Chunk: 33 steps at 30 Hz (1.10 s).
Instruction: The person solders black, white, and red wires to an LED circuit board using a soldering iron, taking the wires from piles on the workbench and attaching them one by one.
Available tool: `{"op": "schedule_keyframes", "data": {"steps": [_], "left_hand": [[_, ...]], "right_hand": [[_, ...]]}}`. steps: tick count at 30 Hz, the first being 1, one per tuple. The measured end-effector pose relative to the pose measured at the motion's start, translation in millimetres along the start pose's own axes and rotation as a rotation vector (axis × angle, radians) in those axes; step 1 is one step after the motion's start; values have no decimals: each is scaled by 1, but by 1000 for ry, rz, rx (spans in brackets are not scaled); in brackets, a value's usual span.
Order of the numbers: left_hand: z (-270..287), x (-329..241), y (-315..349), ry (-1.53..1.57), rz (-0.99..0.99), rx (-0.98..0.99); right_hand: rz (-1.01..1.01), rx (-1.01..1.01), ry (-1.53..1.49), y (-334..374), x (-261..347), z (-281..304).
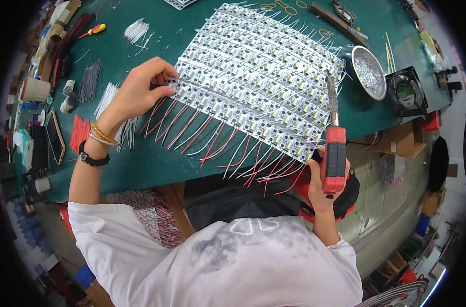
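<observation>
A large panel of small white circuit boards point(253, 66) lies tilted across the green table, with rows of white wires over it and red, white and black wires hanging from its near edge. My left hand point(143, 89) pinches the panel's left corner between thumb and fingers. At the near right corner, my right hand point(317, 187) is closed around a soldering iron point(335, 158) with a red-and-black handle. Its metal shaft points away over the panel's right edge. The right thumb is close to the panel's corner, and the other right fingers are partly hidden behind the handle.
Right of the panel stand a round bowl of silvery bits point(369, 72) and a black fan point(406, 92). Bundles of black wires point(91, 81) and red wires point(80, 134) lie at left, near a yellow-and-red screwdriver point(96, 29). A dark bar point(340, 24) lies at the back.
</observation>
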<state>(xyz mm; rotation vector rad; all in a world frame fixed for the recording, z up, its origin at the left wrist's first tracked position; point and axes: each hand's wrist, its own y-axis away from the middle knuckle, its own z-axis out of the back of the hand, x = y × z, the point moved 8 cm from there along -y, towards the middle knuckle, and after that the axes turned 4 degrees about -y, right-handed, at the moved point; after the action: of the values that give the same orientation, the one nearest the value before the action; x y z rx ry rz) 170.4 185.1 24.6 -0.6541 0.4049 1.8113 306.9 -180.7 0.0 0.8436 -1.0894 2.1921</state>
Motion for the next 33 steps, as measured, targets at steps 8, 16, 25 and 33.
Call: {"op": "schedule_keyframes", "data": {"steps": [8, 16, 25, 33], "left_hand": [[0, 0, 5, -20, 1, -23], [2, 0, 6, -40, -12, 19], [0, -17, 8, -152, -87, 9], [0, -16, 8, -155, -70, 31]], "right_hand": [[-147, -13, 2, 9, -8, -1], [-116, -24, 63, 8, -4, 2], [-123, -10, 53, -3, 7, -1], [-188, 37, 150, 2, 1, 2]]}}
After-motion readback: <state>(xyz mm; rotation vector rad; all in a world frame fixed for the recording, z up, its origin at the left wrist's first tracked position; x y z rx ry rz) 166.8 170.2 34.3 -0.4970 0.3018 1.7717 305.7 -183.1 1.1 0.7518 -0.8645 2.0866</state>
